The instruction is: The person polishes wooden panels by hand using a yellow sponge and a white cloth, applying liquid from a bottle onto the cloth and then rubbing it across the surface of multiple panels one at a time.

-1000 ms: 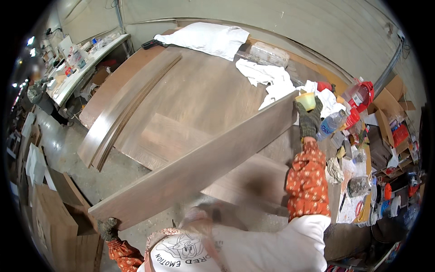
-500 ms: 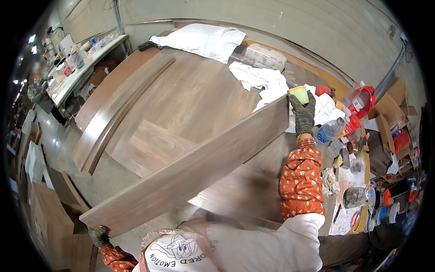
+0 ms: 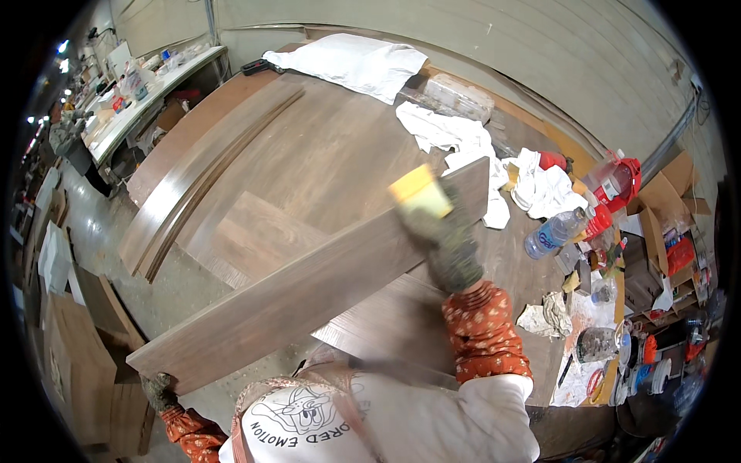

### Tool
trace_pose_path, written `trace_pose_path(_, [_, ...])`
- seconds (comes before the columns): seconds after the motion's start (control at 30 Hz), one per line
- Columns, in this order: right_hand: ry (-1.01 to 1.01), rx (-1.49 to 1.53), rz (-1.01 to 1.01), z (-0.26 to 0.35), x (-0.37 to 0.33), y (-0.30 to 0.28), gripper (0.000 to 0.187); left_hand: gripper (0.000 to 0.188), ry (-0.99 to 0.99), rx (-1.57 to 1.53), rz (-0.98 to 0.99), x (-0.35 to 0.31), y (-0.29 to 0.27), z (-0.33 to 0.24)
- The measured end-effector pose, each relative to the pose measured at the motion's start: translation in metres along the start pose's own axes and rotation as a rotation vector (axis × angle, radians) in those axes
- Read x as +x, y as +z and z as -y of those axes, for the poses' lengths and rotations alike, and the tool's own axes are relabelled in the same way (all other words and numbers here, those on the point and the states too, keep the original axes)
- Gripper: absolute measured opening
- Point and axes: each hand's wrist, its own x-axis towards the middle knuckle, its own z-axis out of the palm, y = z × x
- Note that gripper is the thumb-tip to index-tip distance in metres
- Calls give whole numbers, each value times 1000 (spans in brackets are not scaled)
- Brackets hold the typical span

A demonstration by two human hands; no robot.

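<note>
A long wood-grain board [image 3: 309,289] stands tilted on edge, running from my lower left up to the right over the table. Its near left corner rests in the gloved grip of my left hand [image 3: 160,392], whose fingers close around the lower edge. My right hand [image 3: 448,245], also in a dark green glove and blurred by motion, holds a yellow sanding block [image 3: 421,190] at the board's upper edge, toward the right end. Part of the block is covered by the fingers. Both forearms wear orange flowered sleeves.
Two narrow strips [image 3: 208,181] lie on the worktable [image 3: 332,147] at left. White cloths [image 3: 463,139], a plastic bottle [image 3: 556,231], a glass jar [image 3: 598,344] and a crumpled rag [image 3: 546,315] sit along the right. A person [image 3: 73,150] stands far left beside a cluttered bench [image 3: 123,131].
My right hand has moved left along the board's upper edge with the sanding block, away from the far right end. The left hand still grips the board's left corner.
</note>
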Motion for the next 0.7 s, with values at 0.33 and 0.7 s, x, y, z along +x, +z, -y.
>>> trace_pose_path(0.33, [-391, -740, -617, 28, 96, -148, 79, 34, 61, -31, 38, 7, -4, 83])
trace_pose_path(0.7, [-966, -947, 98, -40, -57, 120, 68, 16, 97, 413, 274, 4, 1, 42])
